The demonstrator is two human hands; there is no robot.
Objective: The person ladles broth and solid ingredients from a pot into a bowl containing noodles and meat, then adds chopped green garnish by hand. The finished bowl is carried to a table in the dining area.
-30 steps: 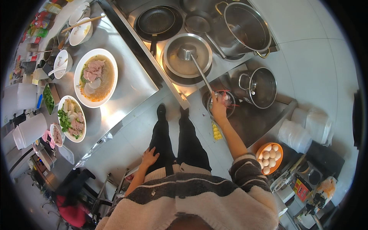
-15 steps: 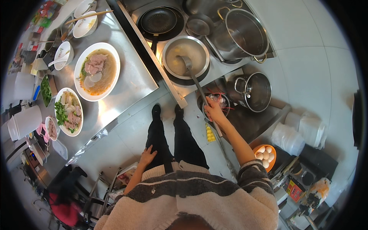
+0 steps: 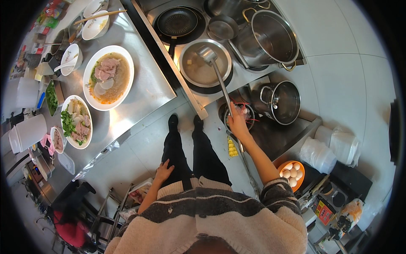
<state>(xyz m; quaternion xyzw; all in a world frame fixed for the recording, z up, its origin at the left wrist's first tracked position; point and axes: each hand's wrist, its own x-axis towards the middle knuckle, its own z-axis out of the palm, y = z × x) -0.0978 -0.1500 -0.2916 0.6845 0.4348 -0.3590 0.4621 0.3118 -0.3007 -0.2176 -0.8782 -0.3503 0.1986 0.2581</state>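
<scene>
Grip of the right hand point(image 3: 237, 122) is clamped around the long handle of a steel ladle point(image 3: 220, 78), which is slanted over the rim of a wide steel pan point(image 3: 181, 64). Its bowl is held inside that rim, over cloudy broth point(image 3: 198, 75) in which a few pale cubes point(image 3: 189, 62) are seen; whether the broth is touched by it cannot be told. Below the right hand, a round container point(image 3: 252, 122) with red strips is partly covered from sight.

By the left hand point(image 3: 164, 172) nothing is held; it is laid on the left thigh with its fingers slightly apart.

On the stove, a black frying pan point(image 3: 177, 21), a small steel saucepan point(image 3: 222, 28) and a tall pot point(image 3: 251, 47) with gold-coloured handles are set beyond the wide pan. To the right, a dark pot point(image 3: 286, 103) is placed, and nearer the body an orange bowl point(image 3: 301, 180) is filled with eggs point(image 3: 292, 173).

On the steel table point(image 3: 148, 91) to the left, a large white bowl point(image 3: 89, 93) is filled with soup, topped by sliced meat point(image 3: 106, 69) and pale round slices point(image 3: 100, 89). Just beside it, leafy greens point(image 3: 67, 122) and meat are heaped in a smaller white bowl point(image 3: 90, 133).
</scene>
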